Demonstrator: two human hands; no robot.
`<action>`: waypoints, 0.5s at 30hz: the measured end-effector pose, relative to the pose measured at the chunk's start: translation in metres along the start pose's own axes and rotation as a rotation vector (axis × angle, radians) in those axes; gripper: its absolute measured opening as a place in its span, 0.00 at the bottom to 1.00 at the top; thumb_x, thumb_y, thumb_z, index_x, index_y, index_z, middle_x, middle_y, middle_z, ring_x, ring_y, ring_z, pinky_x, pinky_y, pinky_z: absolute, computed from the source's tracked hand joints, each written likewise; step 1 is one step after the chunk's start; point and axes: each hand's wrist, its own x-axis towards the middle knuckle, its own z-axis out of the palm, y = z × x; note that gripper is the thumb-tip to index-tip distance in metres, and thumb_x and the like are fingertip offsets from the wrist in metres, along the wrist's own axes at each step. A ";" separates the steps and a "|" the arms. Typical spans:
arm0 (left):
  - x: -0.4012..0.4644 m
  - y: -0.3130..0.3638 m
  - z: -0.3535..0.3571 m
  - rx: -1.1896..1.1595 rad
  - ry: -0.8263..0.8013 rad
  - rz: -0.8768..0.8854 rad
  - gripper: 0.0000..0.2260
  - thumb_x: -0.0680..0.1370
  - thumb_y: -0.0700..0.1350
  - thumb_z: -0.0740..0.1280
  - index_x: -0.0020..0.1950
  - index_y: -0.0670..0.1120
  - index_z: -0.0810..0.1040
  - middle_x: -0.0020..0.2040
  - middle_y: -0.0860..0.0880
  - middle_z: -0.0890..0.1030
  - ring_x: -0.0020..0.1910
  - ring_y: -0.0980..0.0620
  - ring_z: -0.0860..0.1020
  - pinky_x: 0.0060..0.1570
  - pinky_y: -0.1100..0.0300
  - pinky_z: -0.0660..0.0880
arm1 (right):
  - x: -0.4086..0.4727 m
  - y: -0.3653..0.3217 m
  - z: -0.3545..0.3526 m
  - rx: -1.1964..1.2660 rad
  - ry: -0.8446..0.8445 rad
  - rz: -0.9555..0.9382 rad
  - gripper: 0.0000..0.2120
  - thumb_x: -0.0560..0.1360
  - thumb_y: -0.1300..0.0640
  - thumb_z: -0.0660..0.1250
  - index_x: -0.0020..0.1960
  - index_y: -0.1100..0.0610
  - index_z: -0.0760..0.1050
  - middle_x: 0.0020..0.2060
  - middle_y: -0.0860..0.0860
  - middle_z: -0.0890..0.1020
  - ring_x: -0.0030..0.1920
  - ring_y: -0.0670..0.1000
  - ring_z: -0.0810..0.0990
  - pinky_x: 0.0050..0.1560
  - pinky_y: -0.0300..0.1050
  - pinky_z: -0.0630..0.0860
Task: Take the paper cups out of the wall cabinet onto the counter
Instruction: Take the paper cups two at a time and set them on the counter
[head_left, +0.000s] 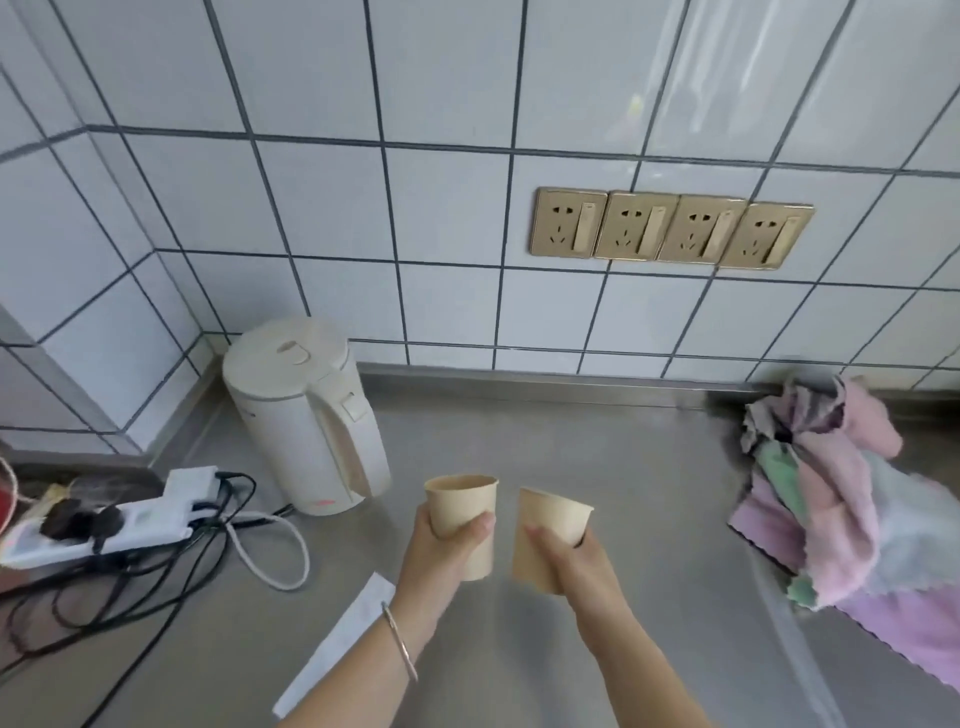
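Observation:
I hold two tan paper cups just above the steel counter (649, 467). My left hand (441, 551) is wrapped round the left paper cup (460, 501), which stands upright with its mouth up. My right hand (566, 561) grips the right paper cup (545, 512), tilted slightly to the left. The cups are side by side, a small gap between them. A thin bangle circles my left wrist. The wall cabinet is out of view.
A white electric kettle (306, 410) stands at the back left. Left of it lie a white power strip (104, 525) and tangled cables. A heap of pastel cloths (852, 499) fills the right side. A white paper strip (337, 649) lies under my left forearm. Gold wall sockets (670, 228) sit above.

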 end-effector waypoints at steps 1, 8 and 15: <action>0.014 0.000 0.005 0.003 0.019 -0.001 0.35 0.54 0.57 0.76 0.57 0.46 0.73 0.47 0.46 0.82 0.43 0.49 0.80 0.40 0.54 0.76 | 0.017 -0.002 -0.002 -0.023 -0.017 0.006 0.25 0.63 0.46 0.72 0.57 0.53 0.74 0.50 0.51 0.83 0.48 0.50 0.83 0.40 0.40 0.77; 0.095 0.005 0.027 0.024 0.056 0.012 0.35 0.57 0.55 0.76 0.60 0.42 0.72 0.53 0.42 0.81 0.44 0.52 0.80 0.34 0.66 0.76 | 0.118 -0.026 -0.005 -0.108 -0.099 -0.032 0.18 0.69 0.56 0.73 0.55 0.49 0.71 0.45 0.45 0.80 0.45 0.45 0.79 0.40 0.39 0.75; 0.162 0.014 0.038 0.157 0.190 0.071 0.26 0.53 0.55 0.76 0.48 0.58 0.72 0.50 0.54 0.81 0.51 0.51 0.80 0.52 0.54 0.76 | 0.188 -0.028 0.005 -0.213 -0.023 -0.083 0.27 0.65 0.60 0.77 0.59 0.49 0.68 0.50 0.45 0.79 0.51 0.46 0.79 0.45 0.37 0.73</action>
